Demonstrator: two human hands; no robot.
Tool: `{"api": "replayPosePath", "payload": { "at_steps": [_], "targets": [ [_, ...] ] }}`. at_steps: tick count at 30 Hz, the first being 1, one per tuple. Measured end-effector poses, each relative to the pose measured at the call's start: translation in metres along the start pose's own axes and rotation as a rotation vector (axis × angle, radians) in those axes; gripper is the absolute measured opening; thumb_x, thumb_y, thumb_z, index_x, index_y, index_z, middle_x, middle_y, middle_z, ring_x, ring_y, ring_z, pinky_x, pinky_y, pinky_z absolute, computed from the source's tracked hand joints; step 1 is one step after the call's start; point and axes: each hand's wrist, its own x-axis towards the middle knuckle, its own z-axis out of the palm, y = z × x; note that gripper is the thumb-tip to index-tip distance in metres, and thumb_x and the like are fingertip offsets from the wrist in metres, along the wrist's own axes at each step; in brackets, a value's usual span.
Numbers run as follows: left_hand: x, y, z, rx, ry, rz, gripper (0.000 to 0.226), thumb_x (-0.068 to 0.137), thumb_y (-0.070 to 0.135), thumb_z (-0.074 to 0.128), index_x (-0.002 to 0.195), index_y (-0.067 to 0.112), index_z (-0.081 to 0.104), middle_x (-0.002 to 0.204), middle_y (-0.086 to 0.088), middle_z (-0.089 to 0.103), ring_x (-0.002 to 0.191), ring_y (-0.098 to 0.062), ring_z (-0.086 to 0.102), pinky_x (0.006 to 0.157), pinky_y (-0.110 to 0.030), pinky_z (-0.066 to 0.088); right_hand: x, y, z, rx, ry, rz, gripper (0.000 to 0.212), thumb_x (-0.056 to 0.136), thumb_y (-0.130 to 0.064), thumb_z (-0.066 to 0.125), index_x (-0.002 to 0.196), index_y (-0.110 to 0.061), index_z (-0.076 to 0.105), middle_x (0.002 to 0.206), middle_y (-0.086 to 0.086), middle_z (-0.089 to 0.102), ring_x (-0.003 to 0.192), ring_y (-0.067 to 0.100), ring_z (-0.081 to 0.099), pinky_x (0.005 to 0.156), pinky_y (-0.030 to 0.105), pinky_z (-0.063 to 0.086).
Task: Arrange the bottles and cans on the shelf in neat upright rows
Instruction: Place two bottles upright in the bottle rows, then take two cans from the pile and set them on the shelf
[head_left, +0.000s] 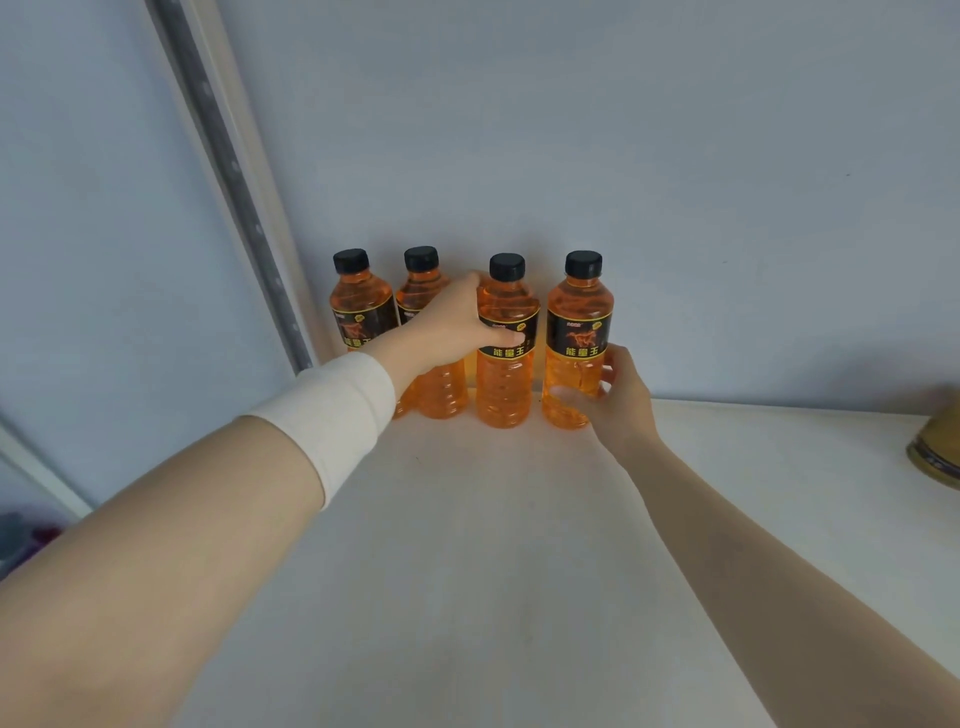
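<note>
In front of you is a pale blue-grey wall (675, 156), and below it the white shelf (493, 545) stretches towards you. A grey slotted metal rail (228, 171) runs slantwise up the left side.

Your left forearm (156, 545) comes in from the lower left with a white wrap (337, 415) round the wrist. Your right forearm (779, 561) comes in from the lower right.

Four bottles of orange drink stand upright in a row at the back of the shelf, against the wall. From your left, the first bottle (358, 306) and the second bottle (418, 291) stand close together and are partly hidden behind your left wrist. The third bottle (504, 384) stands a little further forward. The fourth bottle (576, 322) stands just beside it with a narrow gap between them. Each has a black label with yellow characters.

Your left hand (447, 327) grips the third bottle at label height: the thumb lies across the front of the label and the fingers curl round the bottle's left side. Your right hand (618, 400) holds the fourth bottle low down, with the thumb on the front near the base and the fingers curled against its right side.

At the right edge of the shelf, well apart from the row, is a blurred gold object (935, 447) that you cannot make out. All four bottles have black caps (583, 262) on.
</note>
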Motion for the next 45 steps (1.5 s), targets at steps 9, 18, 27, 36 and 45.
{"api": "replayPosePath", "payload": {
  "at_steps": [9,18,27,36,45],
  "targets": [
    [-0.001,-0.002,0.002,0.019,-0.020,-0.033,0.060,0.077,0.021,0.074,0.128,0.013,0.045,0.126,-0.005,0.058,0.118,-0.020,0.054,0.101,-0.036,0.044,0.003,0.001,0.005,-0.039,0.023,0.002,0.073,0.069,-0.019,0.080,0.130,-0.014,0.040,0.129,0.003,0.053,0.100,0.008,0.045,0.085,0.025,0.040],
    [-0.008,0.018,-0.005,0.096,-0.030,0.007,0.034,0.079,0.021,0.071,0.109,0.008,0.059,0.111,-0.010,0.066,0.098,-0.017,0.060,0.078,-0.022,0.048,0.002,-0.001,0.003,-0.150,-0.019,-0.020,0.077,0.070,-0.028,0.078,0.134,-0.013,0.036,0.135,0.006,0.048,0.121,0.021,0.048,0.087,0.029,0.039],
    [-0.037,0.045,-0.017,0.424,0.193,0.127,0.080,0.089,0.037,0.058,0.149,0.016,0.010,0.157,-0.004,0.017,0.144,-0.022,0.020,0.113,-0.038,0.023,-0.013,-0.026,-0.042,-0.875,0.001,-0.083,0.078,0.090,-0.046,0.048,0.145,-0.005,0.012,0.147,0.016,0.030,0.137,0.031,0.027,0.111,0.043,0.025],
    [-0.071,0.081,0.013,1.049,0.082,0.282,0.068,0.096,0.038,0.040,0.148,0.008,0.007,0.157,-0.015,0.010,0.146,-0.029,0.005,0.118,-0.042,0.005,-0.067,-0.042,-0.112,-1.391,-0.058,-0.133,0.074,0.093,-0.051,0.032,0.147,-0.010,0.002,0.156,0.016,0.001,0.144,0.035,-0.004,0.116,0.049,0.001],
    [-0.114,0.175,0.133,1.000,0.016,0.231,0.067,0.097,0.038,0.036,0.148,0.008,0.006,0.157,-0.014,0.011,0.146,-0.030,0.004,0.118,-0.043,0.004,-0.149,-0.029,-0.261,-1.443,-0.035,-0.182,0.073,0.093,-0.050,0.034,0.147,-0.010,0.005,0.156,0.016,0.002,0.144,0.034,-0.003,0.117,0.047,0.001]
  ]
}}
